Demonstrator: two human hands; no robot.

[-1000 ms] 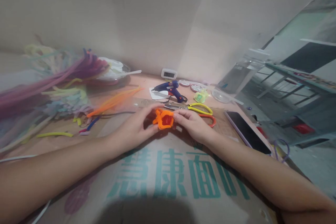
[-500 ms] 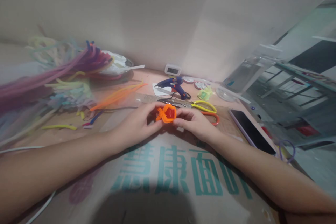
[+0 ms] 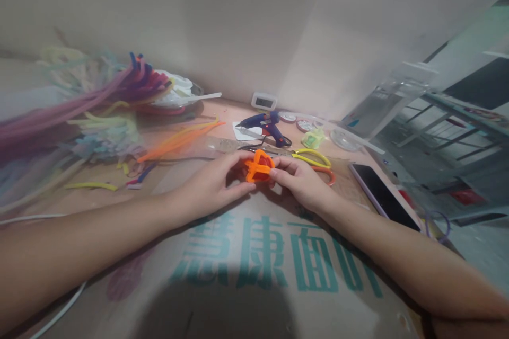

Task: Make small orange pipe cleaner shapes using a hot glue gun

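Between my two hands is a small orange pipe-cleaner shape (image 3: pixel 254 174) with looped strands and a red part inside. My left hand (image 3: pixel 222 176) grips its left side between thumb and fingers. At its right edge, the thumb and fingers of my right hand (image 3: pixel 296 177) pinch an orange strand. The shape is held just above the cardboard sheet (image 3: pixel 254 302) with green printed characters. Close behind the hands lie scissors with yellow and orange handles (image 3: pixel 314 159), their blades partly hidden.
A blue glue gun (image 3: pixel 262 123) rests on a white card behind the scissors. Pipe-cleaner bundles (image 3: pixel 103 95) fill the left side, with loose orange ones (image 3: pixel 178 140) beside them. Rightward are a phone (image 3: pixel 384 196), a clear container (image 3: pixel 382 103) and a light-green piece (image 3: pixel 313 139). A small digital clock (image 3: pixel 264 100) stands by the wall.
The orange shape has turned in my hands, so a strand now crosses in front of the red inside. My right thumb and fingers have shifted along its right edge.
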